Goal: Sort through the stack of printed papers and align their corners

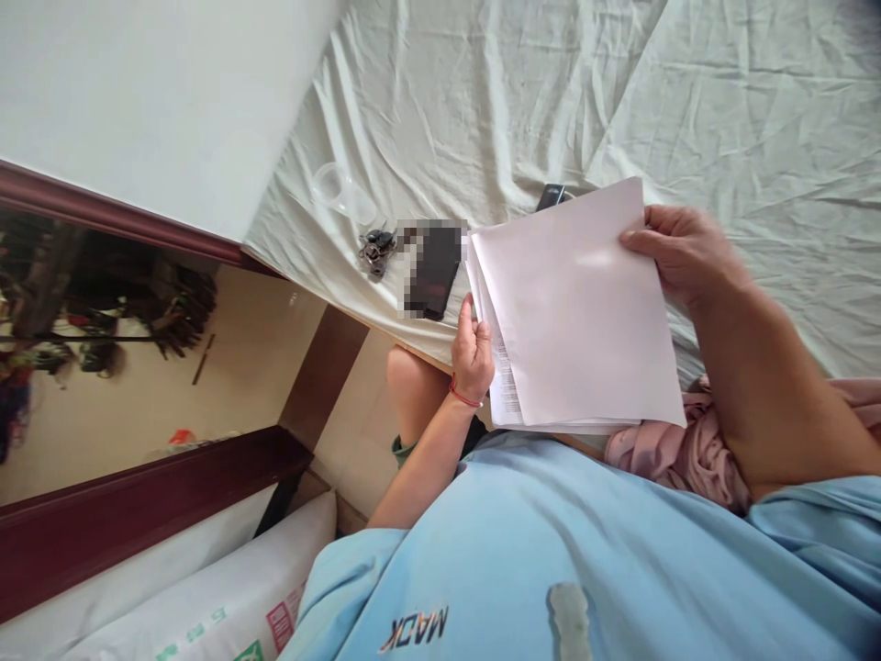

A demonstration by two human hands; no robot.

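Several loose sheets of white paper [585,312] are held up in front of my chest, over the near edge of the bed or table. My right hand [695,252] pinches the top sheet near its upper right corner, thumb on the blank face. At the lower left edge, my left hand [473,353], with a red string at the wrist, grips the sheets behind. Their left edges are fanned apart, and lines of print show on one sheet underneath. The fingers of both hands are partly hidden behind the paper.
On the pale wrinkled cloth [523,101] lie a dark phone [437,275], a bunch of keys [377,250], a clear plastic cup [344,191] and a small black device [551,196]. Pink fabric [678,454] is bunched near my right forearm. White sacks [227,588] stand at lower left.
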